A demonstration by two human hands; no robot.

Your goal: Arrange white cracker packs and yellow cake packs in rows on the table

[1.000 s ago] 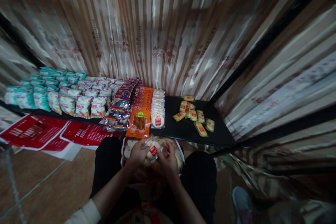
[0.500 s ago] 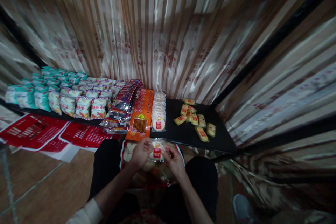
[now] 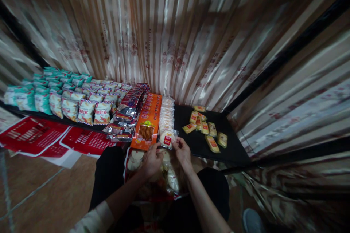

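A clear rice cracker packet with a red label lies at the near end of a row of similar packets. My right hand pinches its right edge between thumb and fingertips. My left hand is closed, its fingertips at the packet's lower left corner; the exact grip there is partly hidden. Below both hands, between my knees, sits an opened red-edged bag holding more round crackers in clear wrappers.
A black shelf carries an orange snack pack, dark red packs, white snack bags, teal bags and scattered yellow packets. Red printed sheets hang below. Behind is a striped curtain; a black pole slants at right.
Both hands have moved up and forward, carrying the rice cracker packet from above the bag to the near end of the row. The view has shifted slightly.
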